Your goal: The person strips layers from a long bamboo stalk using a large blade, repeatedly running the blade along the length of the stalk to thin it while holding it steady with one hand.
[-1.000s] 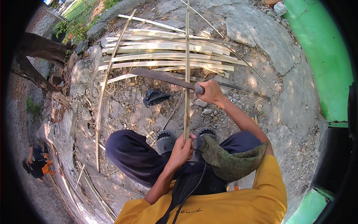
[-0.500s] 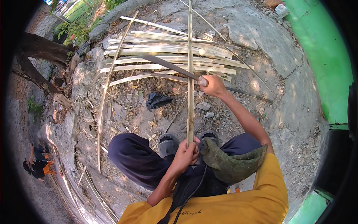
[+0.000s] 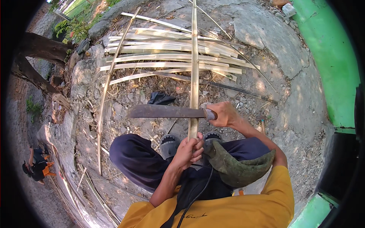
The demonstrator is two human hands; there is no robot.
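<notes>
My left hand (image 3: 187,152) is closed round the near end of a long pale bamboo strip (image 3: 194,81), which runs straight away from me past the top of the view. In my right hand (image 3: 224,114) is the handle of a machete (image 3: 165,111). Its wide, dark blade points left and lies across the strip, a little beyond my left hand. A thick dark green cloth pad (image 3: 237,163) rests over my right thigh. Past the blade, many split bamboo strips (image 3: 163,57) lie in a loose pile on the ground.
A crumpled black plastic bag (image 3: 161,98) is on the dirt behind the blade. One long strip (image 3: 110,83) lies lengthwise at left, near a tree trunk (image 3: 45,49). A green wall (image 3: 327,57) borders the right. Far left, a person (image 3: 37,167) sits on an orange chair.
The machete has come toward me along the strip, its blade swinging from slanting away to nearly crosswise. My left hand still grips the strip's near end.
</notes>
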